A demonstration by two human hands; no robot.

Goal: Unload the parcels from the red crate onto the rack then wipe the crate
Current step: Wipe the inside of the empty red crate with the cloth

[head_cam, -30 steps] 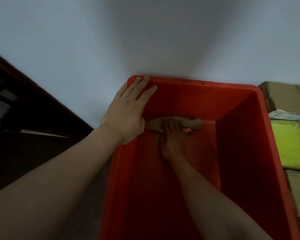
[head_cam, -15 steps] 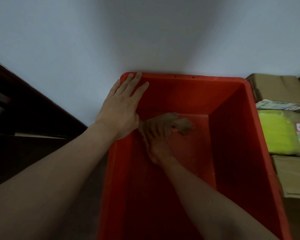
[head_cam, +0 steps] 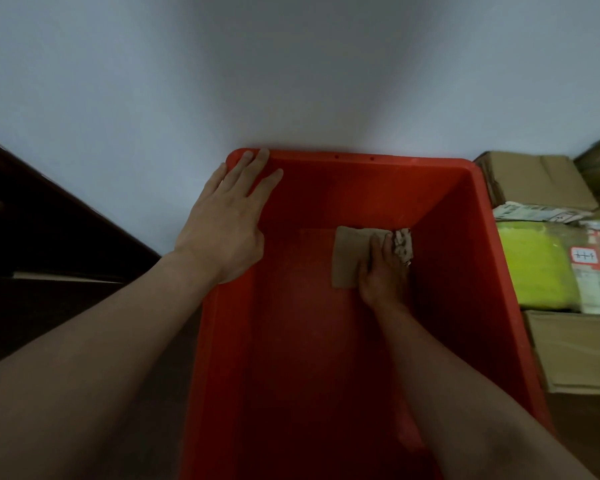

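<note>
The red crate [head_cam: 357, 161] stands against the pale wall with no parcels inside. My left hand [head_cam: 226, 225] lies flat with spread fingers on the crate's far left rim and corner. Inside, on the crate's floor near the far right corner, my right hand [head_cam: 383, 271] presses a brownish cloth [head_cam: 349, 254]; its fingers lie over the cloth's right part, where the fabric bunches up pale against the right wall.
Right of the crate lie parcels: a brown cardboard box [head_cam: 534, 181] at the back, a lime-green packet [head_cam: 534, 268] with a labelled bag beside it, and another brown box [head_cam: 575, 355] nearer. A dark wooden piece [head_cam: 49, 216] runs along the left.
My right hand has slid the cloth from the far left of the crate's floor across to the far right corner. The left hand has stayed on the rim.
</note>
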